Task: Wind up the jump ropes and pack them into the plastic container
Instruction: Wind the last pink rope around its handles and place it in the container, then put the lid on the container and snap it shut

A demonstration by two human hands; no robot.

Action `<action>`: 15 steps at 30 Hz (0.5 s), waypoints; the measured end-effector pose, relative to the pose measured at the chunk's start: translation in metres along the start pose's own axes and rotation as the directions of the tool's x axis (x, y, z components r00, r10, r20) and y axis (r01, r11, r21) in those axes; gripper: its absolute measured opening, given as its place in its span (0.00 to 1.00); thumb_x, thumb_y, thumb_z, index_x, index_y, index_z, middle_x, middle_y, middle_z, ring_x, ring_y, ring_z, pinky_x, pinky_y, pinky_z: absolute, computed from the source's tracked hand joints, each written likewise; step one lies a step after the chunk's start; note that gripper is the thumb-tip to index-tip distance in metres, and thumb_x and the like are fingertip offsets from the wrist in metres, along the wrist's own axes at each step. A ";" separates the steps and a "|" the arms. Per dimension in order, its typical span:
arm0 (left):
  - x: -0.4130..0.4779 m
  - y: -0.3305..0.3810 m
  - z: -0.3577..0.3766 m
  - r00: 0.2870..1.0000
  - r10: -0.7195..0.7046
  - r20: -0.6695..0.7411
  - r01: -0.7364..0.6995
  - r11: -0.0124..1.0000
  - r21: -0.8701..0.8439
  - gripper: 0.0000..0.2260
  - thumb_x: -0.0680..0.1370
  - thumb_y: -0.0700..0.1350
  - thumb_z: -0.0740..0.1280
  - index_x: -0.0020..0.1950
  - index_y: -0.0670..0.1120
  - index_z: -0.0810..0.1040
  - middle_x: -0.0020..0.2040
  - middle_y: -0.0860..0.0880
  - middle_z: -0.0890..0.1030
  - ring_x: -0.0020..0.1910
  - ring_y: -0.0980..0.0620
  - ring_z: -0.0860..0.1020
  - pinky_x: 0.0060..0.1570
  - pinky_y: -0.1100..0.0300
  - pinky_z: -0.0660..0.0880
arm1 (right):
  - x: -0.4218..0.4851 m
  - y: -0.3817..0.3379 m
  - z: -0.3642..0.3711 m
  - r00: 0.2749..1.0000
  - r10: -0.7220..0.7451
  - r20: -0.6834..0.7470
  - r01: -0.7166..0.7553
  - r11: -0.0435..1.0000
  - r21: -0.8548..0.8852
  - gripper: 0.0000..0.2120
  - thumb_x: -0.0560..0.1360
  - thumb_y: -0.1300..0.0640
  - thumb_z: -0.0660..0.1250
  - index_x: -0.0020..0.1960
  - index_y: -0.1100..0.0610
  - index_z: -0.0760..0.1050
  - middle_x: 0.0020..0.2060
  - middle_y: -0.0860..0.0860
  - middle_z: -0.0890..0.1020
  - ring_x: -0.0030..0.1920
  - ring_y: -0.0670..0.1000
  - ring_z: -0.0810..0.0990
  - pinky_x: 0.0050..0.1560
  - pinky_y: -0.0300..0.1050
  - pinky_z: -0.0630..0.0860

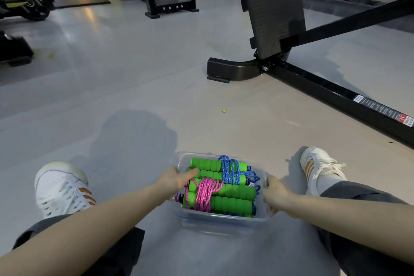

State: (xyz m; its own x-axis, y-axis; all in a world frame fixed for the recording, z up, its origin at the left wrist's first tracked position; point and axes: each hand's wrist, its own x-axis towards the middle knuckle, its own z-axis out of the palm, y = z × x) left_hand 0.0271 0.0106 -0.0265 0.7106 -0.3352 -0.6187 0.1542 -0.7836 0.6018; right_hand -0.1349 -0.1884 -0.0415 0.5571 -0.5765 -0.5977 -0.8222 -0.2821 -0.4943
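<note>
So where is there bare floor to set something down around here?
The widest bare floor lies ahead of the plastic container, between the left shoe, right shoe and the black machine base. Crowded: the container is packed with jump ropes, left hand and right hand hold its sides, and the machine's rail fences the right.

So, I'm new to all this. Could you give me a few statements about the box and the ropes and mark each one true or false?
1. The pink rope and the blue rope both lie inside the plastic container. True.
2. The pink rope lies unwound. False: it is wrapped round its handles.
3. The left hand and the right hand hold opposite sides of the container. True.
4. The handles are yellow. False: they are green.
5. The blue rope lies nearer the person than the pink one. False: it lies farther away.
</note>
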 end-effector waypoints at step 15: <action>0.046 -0.026 -0.081 0.929 0.043 -0.366 -0.112 0.979 -0.171 0.09 0.74 0.35 0.59 0.51 0.46 0.64 0.51 0.32 0.78 0.51 0.34 0.79 0.48 0.36 0.78 | 0.048 -0.073 -0.011 0.936 -0.349 -0.039 0.347 0.937 -0.043 0.12 0.79 0.63 0.51 0.55 0.64 0.71 0.48 0.63 0.77 0.34 0.57 0.76 0.33 0.42 0.74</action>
State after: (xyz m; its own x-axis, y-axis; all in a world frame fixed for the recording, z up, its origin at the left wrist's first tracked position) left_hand 0.1112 0.0578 -0.0293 0.9186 -0.1533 -0.3643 0.1885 -0.6402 0.7447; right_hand -0.0493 -0.2038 -0.0272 0.8038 -0.4714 -0.3629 -0.5820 -0.4971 -0.6435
